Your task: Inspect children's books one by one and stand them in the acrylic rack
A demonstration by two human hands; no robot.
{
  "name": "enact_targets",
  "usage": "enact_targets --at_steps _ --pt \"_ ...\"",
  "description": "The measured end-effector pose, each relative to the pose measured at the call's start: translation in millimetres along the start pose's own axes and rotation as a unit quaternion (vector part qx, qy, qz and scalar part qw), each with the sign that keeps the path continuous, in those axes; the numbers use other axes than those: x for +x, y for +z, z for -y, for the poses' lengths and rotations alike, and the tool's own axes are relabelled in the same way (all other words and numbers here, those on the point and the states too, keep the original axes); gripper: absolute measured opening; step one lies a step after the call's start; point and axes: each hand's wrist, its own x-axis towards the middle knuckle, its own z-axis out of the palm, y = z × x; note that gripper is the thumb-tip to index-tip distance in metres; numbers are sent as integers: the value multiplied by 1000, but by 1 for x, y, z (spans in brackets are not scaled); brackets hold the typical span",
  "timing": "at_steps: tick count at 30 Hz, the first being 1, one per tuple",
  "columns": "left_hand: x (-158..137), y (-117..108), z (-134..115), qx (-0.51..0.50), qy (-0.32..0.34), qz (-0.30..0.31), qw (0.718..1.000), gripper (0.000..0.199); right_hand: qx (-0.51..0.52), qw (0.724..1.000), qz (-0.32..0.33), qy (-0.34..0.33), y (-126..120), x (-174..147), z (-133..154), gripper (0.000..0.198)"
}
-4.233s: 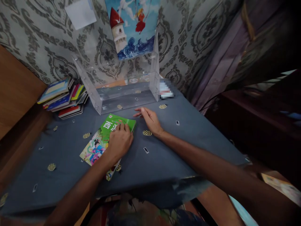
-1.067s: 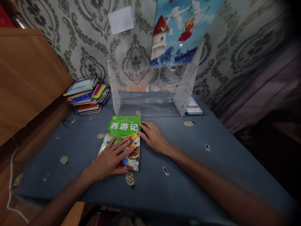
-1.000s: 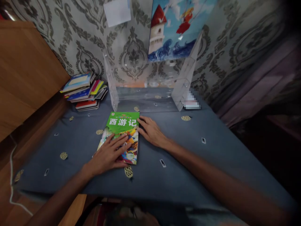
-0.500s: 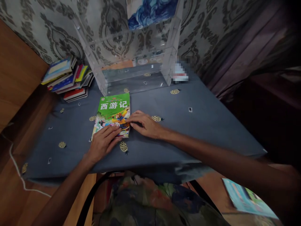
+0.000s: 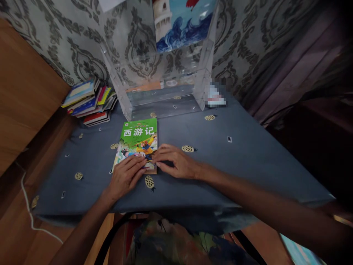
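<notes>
A picture book (image 5: pixel 139 138) with a green top and white Chinese characters lies face up on the dark blue tablecloth. My left hand (image 5: pixel 125 175) rests flat across its lower left part, fingers stretched out over the cover. From the other side, my right hand (image 5: pixel 176 162) reaches the book's lower right edge. Its thumb and fingertips come close together there and seem to pinch that edge; the exact contact is too small to see. The cover is closed, and the hands hide part of its lower picture.
Behind the book stands a clear acrylic rack (image 5: pixel 121 92), with a blue sea picture book (image 5: pixel 184 27) high on it. A stack of books (image 5: pixel 91 101) sits at the back left. A pixelated item (image 5: pixel 216 96) lies right of the rack. A white cable (image 5: pixel 30 209) runs along the floor.
The whole view has shifted, so everything appears lower and slightly to the right. My right hand has slid down along the book's right edge. My left hand stays on the cover.
</notes>
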Motion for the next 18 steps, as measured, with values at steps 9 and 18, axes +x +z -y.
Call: enact_targets --at_steps 9,18 --pt "9 -8 6 -36 -25 81 996 36 -45 997 42 -56 0 1 11 25" --pt "95 32 62 42 -42 121 991 38 -42 997 49 -35 0 -1 6 21"
